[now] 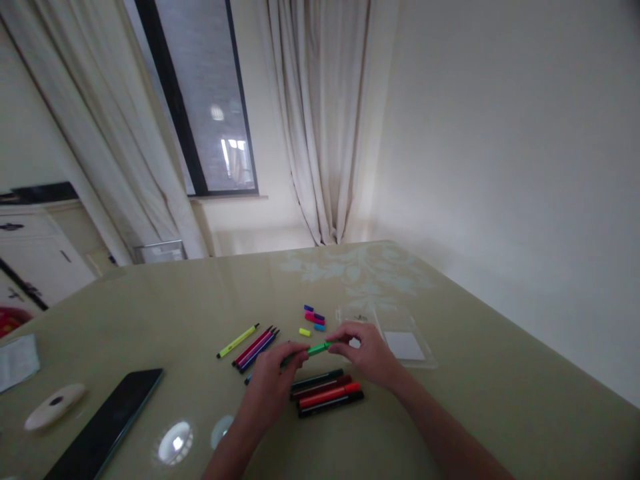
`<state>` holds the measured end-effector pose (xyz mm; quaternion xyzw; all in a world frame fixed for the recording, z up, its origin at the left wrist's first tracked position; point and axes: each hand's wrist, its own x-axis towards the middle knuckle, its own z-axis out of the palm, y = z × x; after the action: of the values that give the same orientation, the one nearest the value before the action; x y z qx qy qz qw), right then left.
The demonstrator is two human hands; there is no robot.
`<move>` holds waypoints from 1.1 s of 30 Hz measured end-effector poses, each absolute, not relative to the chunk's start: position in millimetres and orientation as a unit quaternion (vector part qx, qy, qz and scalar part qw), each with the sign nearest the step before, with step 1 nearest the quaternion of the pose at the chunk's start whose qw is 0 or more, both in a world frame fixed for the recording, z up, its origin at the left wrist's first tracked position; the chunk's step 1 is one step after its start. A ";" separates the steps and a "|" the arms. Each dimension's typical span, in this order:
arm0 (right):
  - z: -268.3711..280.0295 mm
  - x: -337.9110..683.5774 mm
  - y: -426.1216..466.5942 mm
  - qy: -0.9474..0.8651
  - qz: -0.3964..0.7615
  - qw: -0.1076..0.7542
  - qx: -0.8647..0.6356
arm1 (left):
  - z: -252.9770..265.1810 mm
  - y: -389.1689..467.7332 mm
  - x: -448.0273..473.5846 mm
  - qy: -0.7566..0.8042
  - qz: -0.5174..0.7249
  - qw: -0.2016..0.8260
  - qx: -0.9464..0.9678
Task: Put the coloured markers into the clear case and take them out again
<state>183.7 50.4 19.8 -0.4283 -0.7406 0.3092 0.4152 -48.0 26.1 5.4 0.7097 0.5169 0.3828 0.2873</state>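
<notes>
A green marker is held level between both my hands. My left hand pinches its barrel, and the fingers of my right hand close on its capped end. Just below lie several capped markers, among them a red marker and a black marker. To the left, a yellow marker rests uncapped beside a row of pink, purple and blue markers, their dark tips showing. Beyond my hands are loose caps: a yellow cap and several pink and blue caps.
A clear plastic case lies behind my right hand. At the left are a black phone, a white oval object and a folded paper. The glass-topped table meets the wall at right.
</notes>
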 end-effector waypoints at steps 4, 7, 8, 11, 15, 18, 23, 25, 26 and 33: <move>19.1 177.2 54.9 -0.782 0.238 0.350 -0.457 | -4.7 25.8 -47.3 0.524 0.316 0.268 0.744; 18.8 158.8 63.9 -0.808 0.157 0.307 -0.477 | -8.2 26.1 -46.3 0.509 0.296 0.266 0.763; 17.6 150.6 68.4 -0.818 0.128 0.283 -0.485 | -7.4 27.5 -47.3 0.501 0.297 0.262 0.769; 10.9 124.9 84.5 -0.838 0.052 0.214 -0.499 | -1.7 37.4 -60.6 0.517 0.319 0.217 0.764; 5.8 106.1 98.6 -0.849 0.002 0.128 -0.512 | -0.1 51.8 -103.6 0.703 0.311 0.049 0.637; 9.2 113.3 91.5 -0.844 0.016 0.135 -0.518 | -6.4 53.1 -133.7 0.773 0.276 0.005 0.571; 9.3 153.0 60.4 -0.798 0.119 0.303 -0.507 | -8.6 51.2 -139.4 0.790 0.250 0.008 0.560; 7.8 167.9 54.3 -0.759 0.169 0.384 -0.498 | -4.2 52.5 -127.1 0.770 0.276 0.017 0.576; 7.8 173.5 53.7 -0.742 0.194 0.412 -0.491 | -1.8 52.8 -118.7 0.746 0.307 0.037 0.590; 18.5 184.1 61.8 -0.684 0.295 0.487 -0.455 | -0.6 40.1 -59.1 0.569 0.446 0.216 0.656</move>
<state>184.1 61.8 18.5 -0.4552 -0.6845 0.2954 0.4868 -59.1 40.1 -0.6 0.6559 0.5691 0.4464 0.2160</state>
